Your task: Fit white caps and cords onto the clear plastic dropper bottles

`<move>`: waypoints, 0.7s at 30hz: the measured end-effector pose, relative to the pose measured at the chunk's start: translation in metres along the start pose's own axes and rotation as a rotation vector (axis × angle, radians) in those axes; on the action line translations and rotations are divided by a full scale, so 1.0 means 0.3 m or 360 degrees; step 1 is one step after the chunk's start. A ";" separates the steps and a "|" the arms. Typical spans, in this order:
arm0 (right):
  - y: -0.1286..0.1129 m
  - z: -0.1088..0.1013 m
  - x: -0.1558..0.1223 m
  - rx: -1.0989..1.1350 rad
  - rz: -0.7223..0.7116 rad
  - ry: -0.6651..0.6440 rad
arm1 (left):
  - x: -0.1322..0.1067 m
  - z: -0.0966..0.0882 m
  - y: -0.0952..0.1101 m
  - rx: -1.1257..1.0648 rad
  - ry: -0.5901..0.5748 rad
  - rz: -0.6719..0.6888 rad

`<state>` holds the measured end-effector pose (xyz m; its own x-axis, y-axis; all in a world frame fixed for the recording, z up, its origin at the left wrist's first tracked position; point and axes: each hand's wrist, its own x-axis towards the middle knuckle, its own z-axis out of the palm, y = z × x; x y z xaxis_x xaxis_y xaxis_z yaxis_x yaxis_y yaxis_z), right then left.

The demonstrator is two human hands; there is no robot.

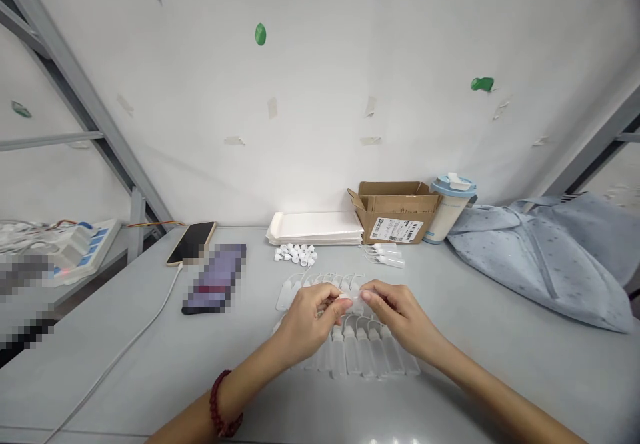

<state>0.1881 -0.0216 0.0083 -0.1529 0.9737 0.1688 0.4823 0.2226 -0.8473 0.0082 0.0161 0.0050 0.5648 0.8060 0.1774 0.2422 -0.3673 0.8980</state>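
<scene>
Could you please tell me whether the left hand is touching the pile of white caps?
Apart: the head view shows grey table between the left hand and the caps.

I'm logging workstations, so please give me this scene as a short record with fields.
Left hand: pinching a small translucent piece
Right hand: pinching the same piece from the other side
Below the hands: rows of clear bottles with thin loops
Beyond the hands: loose white caps
Back of the grey table: white packets, open cardboard box, lidded cup
Left side: phone with white cable
Right side: blue patterned cloth
</scene>
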 end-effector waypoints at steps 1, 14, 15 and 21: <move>0.001 -0.002 0.002 0.0073 0.0040 -0.0013 | -0.002 0.002 0.000 0.0090 0.0041 0.0055; 0.002 0.007 0.013 0.0575 0.0270 -0.0090 | 0.000 -0.009 0.005 0.0168 -0.0050 0.0122; -0.001 0.007 0.012 0.0580 0.0264 -0.0074 | 0.001 -0.008 0.007 0.0080 -0.0119 0.0065; 0.003 0.005 -0.002 0.0321 0.0096 0.0059 | 0.005 -0.001 0.005 -0.0394 -0.0216 -0.0190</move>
<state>0.1872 -0.0220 0.0067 -0.0953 0.9869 0.1301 0.3066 0.1535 -0.9394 0.0092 0.0167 0.0067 0.6484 0.7609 0.0243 0.1231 -0.1363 0.9830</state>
